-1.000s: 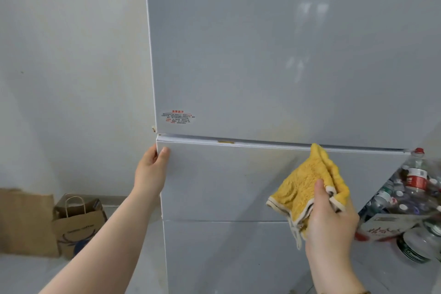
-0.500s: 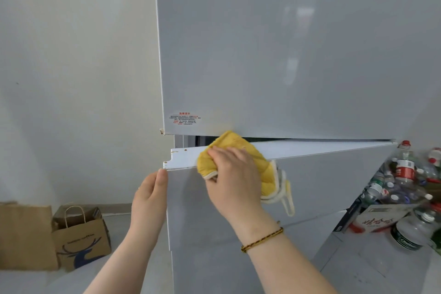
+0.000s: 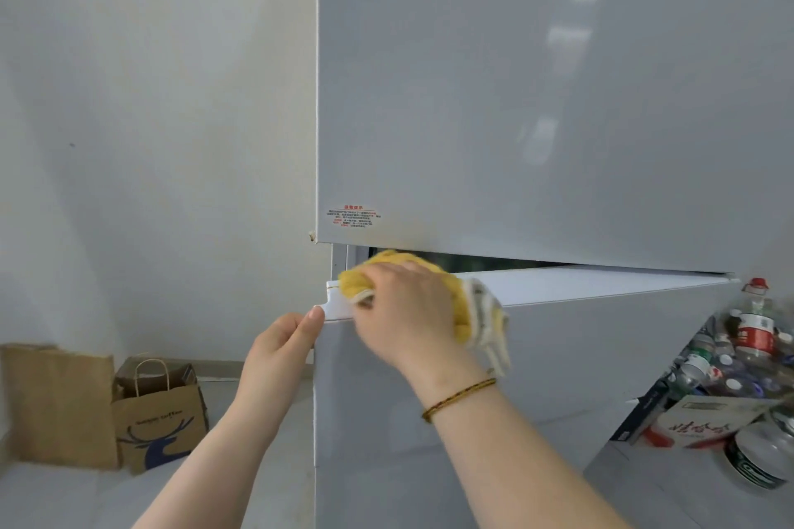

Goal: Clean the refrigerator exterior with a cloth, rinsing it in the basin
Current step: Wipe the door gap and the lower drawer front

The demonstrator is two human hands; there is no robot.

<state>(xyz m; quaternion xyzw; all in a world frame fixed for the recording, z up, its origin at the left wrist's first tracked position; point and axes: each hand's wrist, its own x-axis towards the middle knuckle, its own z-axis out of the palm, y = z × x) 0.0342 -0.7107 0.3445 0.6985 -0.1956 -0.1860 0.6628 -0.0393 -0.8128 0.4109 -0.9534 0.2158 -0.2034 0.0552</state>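
Cloth (image 3: 395, 259) slid left along the middle door's (image 3: 601, 356) top edge, now at its left corner. Right hand (image 3: 408, 314) sits on top, fingers (image 3: 386, 283) curled over the cloth, hem trailing right. Left hand (image 3: 279, 352) pinches the door's left edge, thumb in front. Door ajar.

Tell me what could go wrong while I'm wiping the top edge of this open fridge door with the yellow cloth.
1. The left hand holds the middle door ajar; if it slips, the door could swing shut and pinch the right hand under the upper door.
2. The loose end of the yellow cloth hangs over the front and could get trapped when the door closes.
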